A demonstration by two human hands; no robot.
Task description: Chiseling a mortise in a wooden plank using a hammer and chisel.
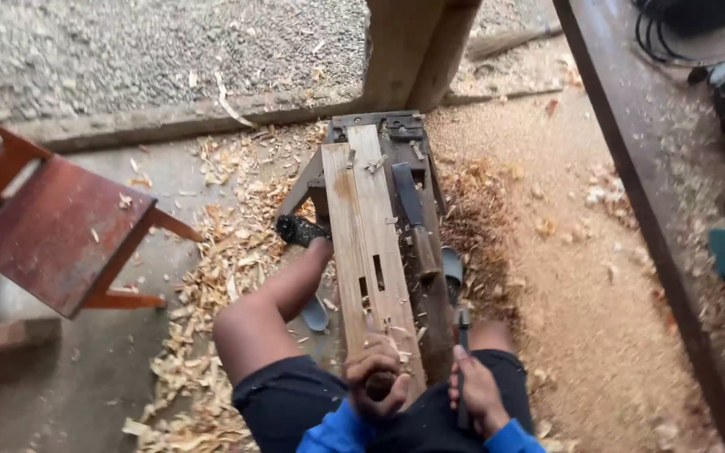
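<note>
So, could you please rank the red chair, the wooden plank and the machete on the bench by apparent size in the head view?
1. red chair, though it may sit nearer the camera
2. wooden plank
3. machete

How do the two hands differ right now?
The left hand is fisted around a chisel handle standing on the plank; the right hand grips a hammer beside the plank, off the wood. The left sits nearer the slots. Both are bare and closed on tools.
</note>
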